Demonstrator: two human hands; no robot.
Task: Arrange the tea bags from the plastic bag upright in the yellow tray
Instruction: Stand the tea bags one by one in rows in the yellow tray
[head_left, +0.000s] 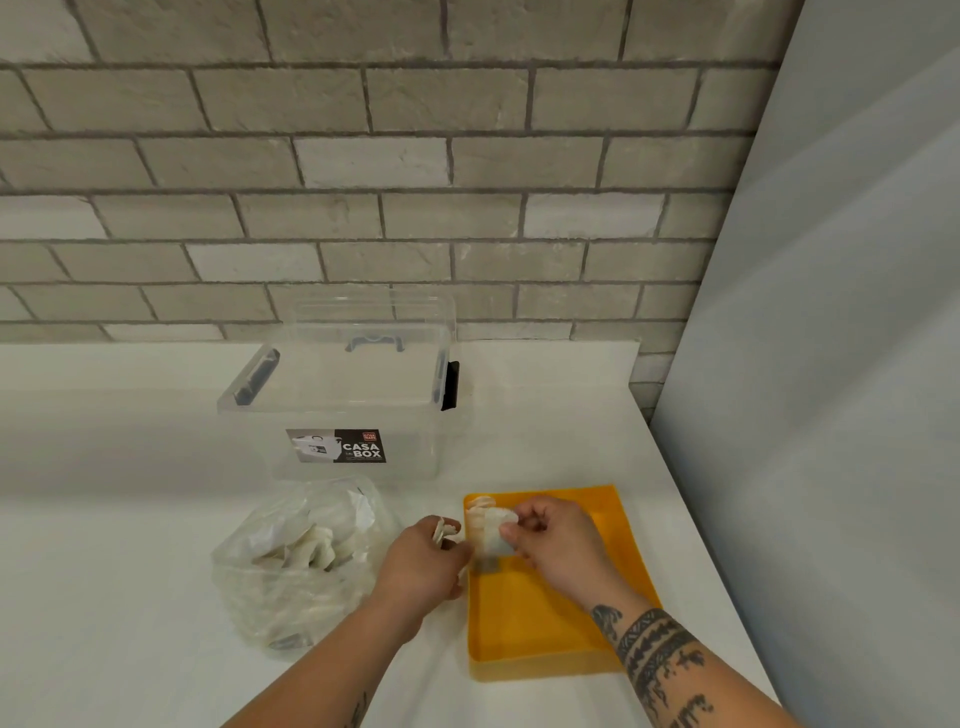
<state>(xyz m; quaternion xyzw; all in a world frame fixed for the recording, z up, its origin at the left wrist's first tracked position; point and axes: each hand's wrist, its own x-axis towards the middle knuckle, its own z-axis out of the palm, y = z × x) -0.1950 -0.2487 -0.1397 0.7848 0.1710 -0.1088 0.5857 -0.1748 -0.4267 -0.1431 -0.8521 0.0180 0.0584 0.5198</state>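
Observation:
A yellow tray (540, 629) lies on the white counter in front of me. Several white tea bags (478, 512) stand in a row at its far left corner. My right hand (556, 540) pinches one tea bag (494, 538) against that row, inside the tray. My left hand (421, 564) sits just outside the tray's left edge and grips a few tea bags (442, 531), whose tops stick out above the fingers. A clear plastic bag (296, 561) with more tea bags lies to the left of my left hand.
A clear plastic storage box (353, 395) with dark latches and a "CASA BOX" label stands behind the bag and tray. A grey brick wall (363, 156) backs the counter. A pale panel (841, 364) rises along the counter's right edge.

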